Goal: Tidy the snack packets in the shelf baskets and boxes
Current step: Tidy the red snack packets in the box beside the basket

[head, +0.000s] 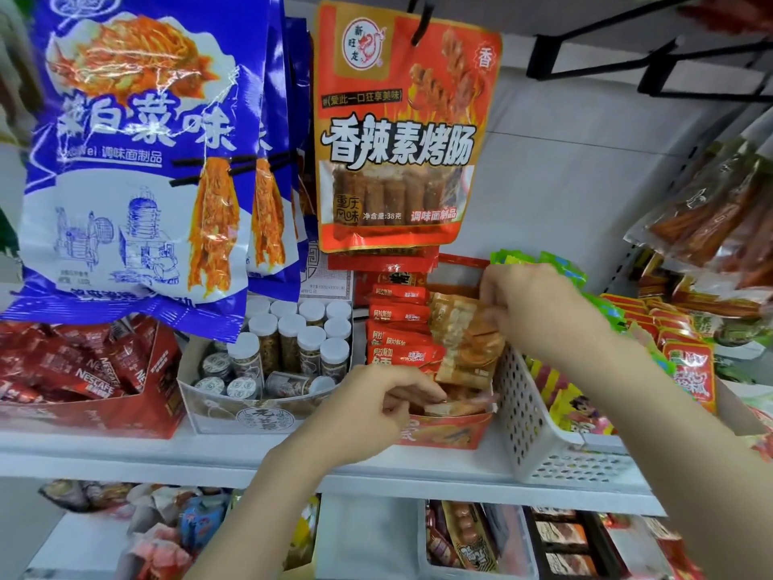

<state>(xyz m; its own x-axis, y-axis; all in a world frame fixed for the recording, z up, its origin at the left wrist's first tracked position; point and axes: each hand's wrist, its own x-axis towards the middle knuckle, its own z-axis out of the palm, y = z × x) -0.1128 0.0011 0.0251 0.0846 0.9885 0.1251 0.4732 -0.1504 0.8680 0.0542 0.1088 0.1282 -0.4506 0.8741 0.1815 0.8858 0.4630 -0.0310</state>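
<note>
Both hands' fingers curl on orange snack packets in the red box, their count hidden beneath the left hand and right hand.

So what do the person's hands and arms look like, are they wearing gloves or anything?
No gloves. The left hand and the right hand are both bare, and both forearms are bare too, with no sleeve showing anywhere in view. No ring, watch or bracelet can be seen on the wrists or fingers. The nails look short and unpainted, though the picture is a little blurry there.
</note>
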